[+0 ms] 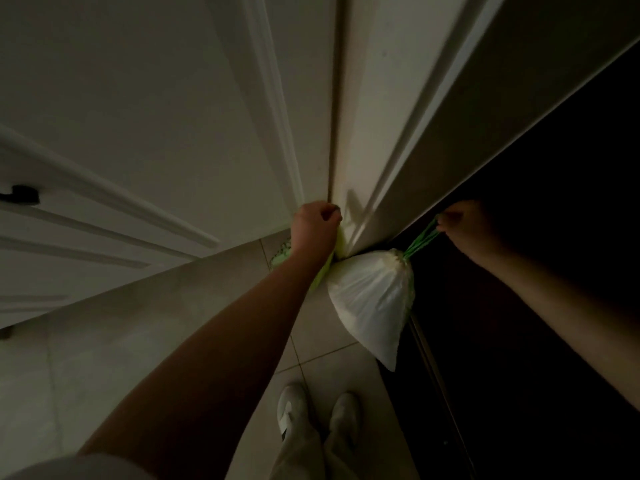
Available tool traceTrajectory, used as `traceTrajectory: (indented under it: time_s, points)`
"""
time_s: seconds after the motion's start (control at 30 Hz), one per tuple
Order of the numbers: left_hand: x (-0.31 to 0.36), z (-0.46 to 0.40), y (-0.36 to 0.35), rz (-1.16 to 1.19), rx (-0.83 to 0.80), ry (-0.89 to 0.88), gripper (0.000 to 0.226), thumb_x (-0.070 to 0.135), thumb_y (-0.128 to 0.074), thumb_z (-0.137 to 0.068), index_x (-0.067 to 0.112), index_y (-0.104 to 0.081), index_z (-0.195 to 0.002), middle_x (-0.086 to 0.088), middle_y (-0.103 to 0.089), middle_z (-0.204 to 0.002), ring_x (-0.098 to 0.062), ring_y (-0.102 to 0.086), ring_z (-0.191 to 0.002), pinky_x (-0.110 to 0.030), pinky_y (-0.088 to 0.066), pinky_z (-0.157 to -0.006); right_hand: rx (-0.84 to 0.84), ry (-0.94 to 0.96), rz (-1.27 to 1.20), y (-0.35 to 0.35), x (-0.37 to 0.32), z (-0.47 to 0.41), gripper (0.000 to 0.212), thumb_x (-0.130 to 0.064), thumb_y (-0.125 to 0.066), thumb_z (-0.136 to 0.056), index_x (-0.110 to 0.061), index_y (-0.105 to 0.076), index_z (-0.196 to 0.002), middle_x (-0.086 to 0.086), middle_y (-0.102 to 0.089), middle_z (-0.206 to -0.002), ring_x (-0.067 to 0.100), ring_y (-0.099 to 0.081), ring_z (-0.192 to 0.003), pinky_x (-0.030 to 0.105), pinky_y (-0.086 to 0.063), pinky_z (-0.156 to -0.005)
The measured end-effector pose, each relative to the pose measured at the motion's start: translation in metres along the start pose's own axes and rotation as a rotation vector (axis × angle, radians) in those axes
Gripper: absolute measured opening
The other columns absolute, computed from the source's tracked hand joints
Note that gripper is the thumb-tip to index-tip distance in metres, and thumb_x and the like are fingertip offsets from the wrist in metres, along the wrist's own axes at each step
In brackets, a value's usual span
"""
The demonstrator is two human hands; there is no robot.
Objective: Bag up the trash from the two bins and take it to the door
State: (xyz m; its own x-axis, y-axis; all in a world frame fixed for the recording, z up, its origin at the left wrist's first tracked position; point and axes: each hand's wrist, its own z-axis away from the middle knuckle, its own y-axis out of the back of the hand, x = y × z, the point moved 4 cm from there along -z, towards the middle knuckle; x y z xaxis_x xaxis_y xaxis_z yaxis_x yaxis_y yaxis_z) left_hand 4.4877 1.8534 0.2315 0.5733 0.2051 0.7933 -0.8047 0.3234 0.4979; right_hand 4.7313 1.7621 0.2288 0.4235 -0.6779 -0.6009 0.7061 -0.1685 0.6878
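1. The right hand (pixel 465 225), right of centre in the frame, has its grip pinched on the green drawstrings (pixel 419 241) of a white trash bag (pixel 370 299).
2. The bag hangs at centre frame, just beside the foot of the white door frame (pixel 377 133).
3. The left hand (pixel 313 225), at centre, has its grip curled round a yellow-green bag (pixel 323 271), mostly hidden behind the forearm.
4. Two pale shoes (pixel 317 414) stand on the tiled floor (pixel 322 337) at the bottom.

text: none legible | labels: none | brands: none | numbers: none | signs: none | frame dim
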Motion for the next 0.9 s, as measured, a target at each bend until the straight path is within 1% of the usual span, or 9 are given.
traceTrajectory:
  time_s: [0.07,0.17,0.27,0.4,0.47,0.53,0.67,0.77,0.9]
  points:
    - [0.013,-0.01,-0.001,-0.012,-0.006,-0.025,0.019,0.014,-0.061,-0.088,0.008,-0.076,-0.098,-0.011,-0.074,-0.091,-0.025,-0.068,-0.084,-0.033,-0.054,-0.076,0.049,0.068,0.036,0.002,-0.004,0.004,0.02,-0.002,-0.051,-0.092,0.014,-0.063,-0.099,0.033,-0.065,-0.096,0.038,-0.063,-0.091,0.043,-0.049,-0.081]
    - [0.024,-0.023,0.001,-0.011,0.006,-0.055,0.021,0.015,-0.061,-0.088,0.008,-0.075,-0.103,-0.011,-0.074,-0.096,-0.025,-0.069,-0.087,-0.032,-0.055,-0.079,0.081,0.123,0.121,0.003,-0.003,0.01,0.019,-0.002,-0.051,-0.093,0.012,-0.063,-0.1,0.032,-0.065,-0.099,0.04,-0.062,-0.094,0.037,-0.045,-0.076]
    - [0.02,-0.03,0.005,-0.024,0.02,-0.046,0.02,0.014,-0.061,-0.088,0.008,-0.074,-0.102,-0.011,-0.074,-0.096,-0.026,-0.069,-0.084,-0.032,-0.056,-0.075,0.051,0.119,0.195,0.002,0.005,0.011,0.02,-0.002,-0.049,-0.094,0.011,-0.059,-0.106,0.03,-0.062,-0.109,0.04,-0.06,-0.102,0.042,-0.047,-0.085]
    - [-0.001,-0.025,0.0,-0.131,-0.066,-0.031,0.02,0.015,-0.064,-0.088,0.008,-0.074,-0.103,-0.011,-0.074,-0.095,-0.009,-0.06,-0.07,-0.007,-0.043,-0.056,0.027,0.064,0.231,-0.003,0.016,0.012,0.023,-0.002,-0.047,-0.095,0.01,-0.056,-0.113,0.03,-0.058,-0.116,0.04,-0.056,-0.108,0.042,-0.045,-0.09]
    - [-0.008,-0.022,-0.002,-0.139,-0.077,-0.038,0.02,0.016,-0.065,-0.088,0.008,-0.074,-0.104,-0.011,-0.074,-0.095,-0.005,-0.055,-0.064,-0.005,-0.039,-0.05,0.029,0.047,0.237,-0.005,0.018,0.013,0.022,-0.001,-0.047,-0.095,0.01,-0.056,-0.111,0.03,-0.058,-0.115,0.04,-0.057,-0.107,0.041,-0.044,-0.088]
    - [-0.01,-0.02,-0.003,-0.158,-0.078,-0.041,0.02,0.017,-0.064,-0.088,0.009,-0.073,-0.104,-0.011,-0.074,-0.095,-0.008,-0.057,-0.069,-0.013,-0.04,-0.055,0.027,0.051,0.251,-0.006,0.019,0.013,0.02,0.0,-0.047,-0.094,0.01,-0.057,-0.109,0.03,-0.058,-0.113,0.041,-0.057,-0.107,0.042,-0.044,-0.089]
    - [-0.01,-0.017,0.001,-0.186,-0.066,-0.045,0.025,0.013,-0.06,-0.087,0.008,-0.071,-0.108,-0.013,-0.073,-0.1,-0.014,-0.06,-0.081,-0.02,-0.041,-0.069,0.043,0.068,0.251,-0.007,0.019,0.019,0.021,0.002,-0.048,-0.093,0.01,-0.057,-0.109,0.031,-0.058,-0.115,0.041,-0.056,-0.108,0.044,-0.044,-0.091]
    - [-0.01,-0.011,0.005,-0.255,-0.094,-0.067,0.03,0.012,-0.058,-0.088,0.006,-0.068,-0.115,-0.014,-0.07,-0.111,-0.025,-0.064,-0.099,-0.022,-0.039,-0.077,0.037,0.058,0.247,-0.006,0.017,0.024,0.022,0.002,-0.048,-0.093,0.011,-0.056,-0.111,0.031,-0.058,-0.115,0.041,-0.056,-0.108,0.041,-0.044,-0.089]
    - [-0.015,0.002,0.013,-0.342,-0.103,-0.062,0.04,0.014,-0.057,-0.087,0.008,-0.06,-0.127,-0.015,-0.064,-0.125,-0.03,-0.058,-0.115,-0.029,-0.043,-0.091,0.023,0.04,0.242,-0.002,0.017,0.034,0.023,0.002,-0.048,-0.092,0.008,-0.055,-0.114,0.027,-0.058,-0.117,0.038,-0.056,-0.11,0.039,-0.045,-0.09]
